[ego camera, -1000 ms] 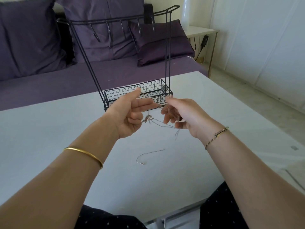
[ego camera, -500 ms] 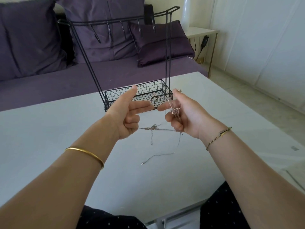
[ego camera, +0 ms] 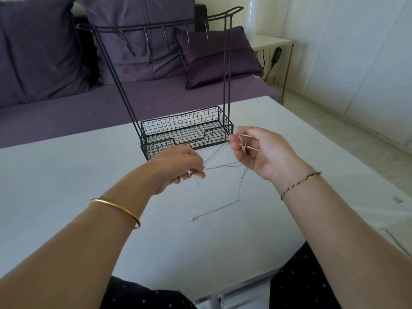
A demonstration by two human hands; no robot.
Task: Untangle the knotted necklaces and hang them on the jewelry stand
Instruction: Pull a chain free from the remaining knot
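Head view: the necklaces [ego camera: 223, 166] hang in the air between both hands, in front of the jewelry stand [ego camera: 226, 74] and above the white bench [ego camera: 66, 175]. The left hand [ego camera: 178, 166] has its fingers [ego camera: 199, 175] curled in, pinching the thin strands where they bunch together. The right hand [ego camera: 263, 152], palm up, has its fingers [ego camera: 236, 142] bent, with rose-coloured chain draped and looped over them. Whether a knot sits there is too small to tell. A few strands run taut from one hand to the other. One loose tail [ego camera: 239, 192] drops from the right hand to the bench, where its clasp [ego camera: 192, 219] lies. The hooks [ego camera: 166, 37] on the stand's top rail carry nothing.

These chains look very light, limp and fine, so they likely slip through a loose pinch and may kink or snap under a hard pull. The sensible hold is with fingertips right beside the tangle, easing loops apart rather than tugging the far ends. For hanging, each chain is best taken near its clasp.
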